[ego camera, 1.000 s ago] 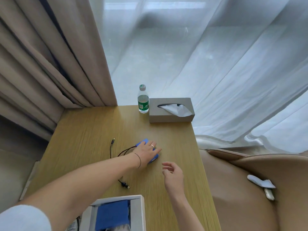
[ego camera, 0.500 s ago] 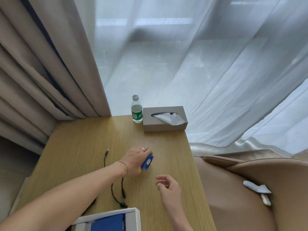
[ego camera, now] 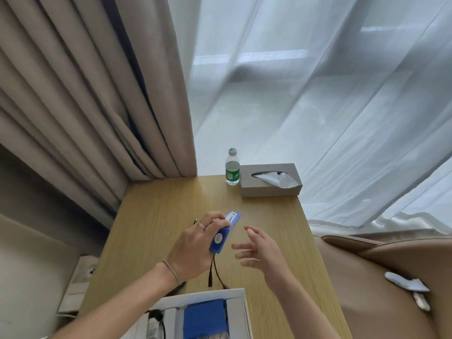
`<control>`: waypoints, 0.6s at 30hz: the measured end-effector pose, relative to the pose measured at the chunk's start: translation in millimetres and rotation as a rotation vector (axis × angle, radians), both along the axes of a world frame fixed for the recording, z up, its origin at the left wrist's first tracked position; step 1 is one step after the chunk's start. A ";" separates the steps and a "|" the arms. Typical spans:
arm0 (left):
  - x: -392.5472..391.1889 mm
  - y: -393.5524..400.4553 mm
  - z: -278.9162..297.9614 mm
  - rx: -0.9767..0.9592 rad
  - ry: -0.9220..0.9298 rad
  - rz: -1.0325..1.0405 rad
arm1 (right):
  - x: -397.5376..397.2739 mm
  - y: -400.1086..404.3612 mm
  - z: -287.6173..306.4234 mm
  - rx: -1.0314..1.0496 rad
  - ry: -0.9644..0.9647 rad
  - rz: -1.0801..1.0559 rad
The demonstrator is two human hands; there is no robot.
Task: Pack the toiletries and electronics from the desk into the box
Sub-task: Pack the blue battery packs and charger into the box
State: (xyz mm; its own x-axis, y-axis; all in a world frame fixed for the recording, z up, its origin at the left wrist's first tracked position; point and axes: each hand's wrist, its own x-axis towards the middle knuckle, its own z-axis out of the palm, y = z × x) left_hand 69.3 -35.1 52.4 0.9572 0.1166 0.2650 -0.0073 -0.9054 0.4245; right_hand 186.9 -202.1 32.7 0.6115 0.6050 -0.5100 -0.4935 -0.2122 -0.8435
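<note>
Small blue plastic device with dangling black cords now lifted off wooden table, pinched in left hand; right hand open, empty. Looks light, rigid; grip body, not cords.

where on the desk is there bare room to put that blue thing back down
Bare wood lies on the desk between the curtain corner and the left hand, and between the tissue box and the right hand. Crowded: cables by the white box.
</note>
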 end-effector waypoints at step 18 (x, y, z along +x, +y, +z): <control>-123.6 -1.3 11.7 0.133 -0.271 -0.033 | -66.1 22.4 66.3 0.028 -0.063 0.277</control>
State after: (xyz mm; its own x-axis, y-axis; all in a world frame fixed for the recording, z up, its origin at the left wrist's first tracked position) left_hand -54.4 -36.5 64.1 0.8522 0.0335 0.5222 -0.1348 -0.9502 0.2810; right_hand 120.8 -179.6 99.0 0.4510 0.7667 -0.4569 -0.3665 -0.3077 -0.8781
